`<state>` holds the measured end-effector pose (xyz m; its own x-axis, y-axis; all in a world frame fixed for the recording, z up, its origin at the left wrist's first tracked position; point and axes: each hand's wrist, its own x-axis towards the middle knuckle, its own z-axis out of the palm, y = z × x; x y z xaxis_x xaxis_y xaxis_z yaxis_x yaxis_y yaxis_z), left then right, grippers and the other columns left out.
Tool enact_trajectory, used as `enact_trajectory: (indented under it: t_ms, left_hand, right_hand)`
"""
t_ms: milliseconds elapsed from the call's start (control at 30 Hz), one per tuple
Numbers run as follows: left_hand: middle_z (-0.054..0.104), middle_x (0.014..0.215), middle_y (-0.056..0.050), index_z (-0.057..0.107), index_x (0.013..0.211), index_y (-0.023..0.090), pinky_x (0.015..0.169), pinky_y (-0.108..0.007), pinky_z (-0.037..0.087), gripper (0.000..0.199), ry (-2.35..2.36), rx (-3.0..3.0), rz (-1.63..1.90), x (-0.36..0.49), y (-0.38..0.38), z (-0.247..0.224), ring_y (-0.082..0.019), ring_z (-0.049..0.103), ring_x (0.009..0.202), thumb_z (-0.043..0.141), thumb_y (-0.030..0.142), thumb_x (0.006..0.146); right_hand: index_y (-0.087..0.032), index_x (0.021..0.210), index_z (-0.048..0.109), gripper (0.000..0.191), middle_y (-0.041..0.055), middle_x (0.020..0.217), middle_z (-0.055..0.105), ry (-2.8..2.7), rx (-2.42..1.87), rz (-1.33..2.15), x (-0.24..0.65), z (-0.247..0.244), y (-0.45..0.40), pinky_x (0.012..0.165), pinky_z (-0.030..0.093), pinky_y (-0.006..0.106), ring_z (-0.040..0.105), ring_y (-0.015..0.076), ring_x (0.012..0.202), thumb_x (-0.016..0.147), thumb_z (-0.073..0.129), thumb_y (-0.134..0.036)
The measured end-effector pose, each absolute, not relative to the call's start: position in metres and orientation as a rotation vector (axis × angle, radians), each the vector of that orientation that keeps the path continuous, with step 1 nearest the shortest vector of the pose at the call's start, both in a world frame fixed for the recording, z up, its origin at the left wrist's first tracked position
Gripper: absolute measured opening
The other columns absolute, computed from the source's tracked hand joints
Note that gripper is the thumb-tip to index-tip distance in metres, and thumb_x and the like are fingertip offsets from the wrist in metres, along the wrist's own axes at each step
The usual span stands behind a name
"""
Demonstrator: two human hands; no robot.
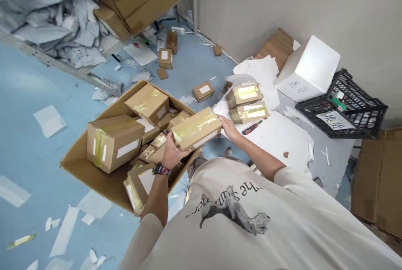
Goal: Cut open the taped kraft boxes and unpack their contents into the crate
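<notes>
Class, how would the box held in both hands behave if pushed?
The box likely feels stiff, since its cardboard faces look flat. It would probably slide rather than roll, given its straight edges. Its shiny tape might feel slick.

Two hands (173, 152), one carton (198, 128) between them, two taped cartons (246, 95) on the table (336, 165), one red knife (252, 127), one white box (310, 69), one black crate (366, 104), one wristwatch (161, 169), and one large open box (74, 161) of smaller cartons (113, 142) too overlapped to count
</notes>
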<state>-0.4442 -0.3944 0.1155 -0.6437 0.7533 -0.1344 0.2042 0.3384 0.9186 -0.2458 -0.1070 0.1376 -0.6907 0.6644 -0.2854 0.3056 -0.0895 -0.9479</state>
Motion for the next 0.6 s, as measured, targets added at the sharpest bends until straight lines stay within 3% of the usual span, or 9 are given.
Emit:
enact_trajectory:
  t_ms: [167,333,400,467,533,600]
  left_hand:
    - [0.058,0.167,-0.024,0.031,0.175,0.019,0.135,-0.06,0.049,0.137,1.855,0.975,1.216,-0.362,-0.321,0.104,-0.041,0.059,0.159,0.11,0.043,0.065]
    - [0.06,0.163,-0.024,0.036,0.168,0.019,0.131,-0.062,0.051,0.131,1.923,0.942,1.163,-0.301,-0.287,0.091,-0.043,0.062,0.155,0.108,0.054,0.065]
    - [0.062,0.16,-0.024,0.039,0.166,0.02,0.128,-0.063,0.053,0.129,2.029,0.924,1.136,-0.29,-0.287,0.092,-0.044,0.064,0.151,0.109,0.053,0.062]
    - [0.063,0.158,-0.023,0.041,0.164,0.021,0.126,-0.063,0.054,0.128,2.112,0.922,1.103,-0.284,-0.293,0.099,-0.044,0.065,0.149,0.11,0.051,0.061]
    - [0.064,0.156,-0.021,0.042,0.163,0.022,0.127,-0.063,0.054,0.126,2.168,0.941,1.057,-0.28,-0.302,0.11,-0.044,0.065,0.149,0.109,0.05,0.06]
    - [0.065,0.154,-0.019,0.042,0.163,0.023,0.126,-0.062,0.054,0.126,2.198,0.971,1.013,-0.275,-0.31,0.122,-0.043,0.065,0.149,0.109,0.05,0.06]
  right_hand:
    - [-0.028,0.138,0.087,0.073,0.0056,0.146,0.084,-1.849,-1.231,1.725,-0.111,0.119,-0.068,0.132,0.05,0.055,0.07,0.0354,0.146,0.103,0.061,-0.086]
    - [-0.025,0.141,0.083,0.049,0.0079,0.132,0.086,-2.023,-1.437,1.596,-0.049,0.074,-0.035,0.114,0.063,0.049,0.077,0.0304,0.125,0.112,0.049,-0.043]
    - [-0.024,0.152,0.078,0.052,0.0112,0.142,0.082,-2.323,-1.425,1.431,-0.042,0.06,-0.024,0.119,0.06,0.048,0.074,0.0305,0.129,0.109,0.05,-0.026]
    - [-0.023,0.163,0.071,0.061,0.0155,0.164,0.068,-2.665,-1.35,1.258,-0.039,0.049,-0.017,0.122,0.057,0.048,0.068,0.0328,0.137,0.105,0.055,-0.016]
    - [-0.025,0.168,0.066,0.065,0.0162,0.181,0.05,-2.936,-1.275,1.128,-0.034,0.041,-0.013,0.118,0.058,0.049,0.063,0.0355,0.141,0.104,0.058,-0.013]
    - [-0.028,0.166,0.066,0.06,0.0143,0.184,0.046,-3.079,-1.227,1.031,-0.024,0.036,-0.01,0.114,0.058,0.047,0.06,0.0361,0.141,0.108,0.058,-0.014]
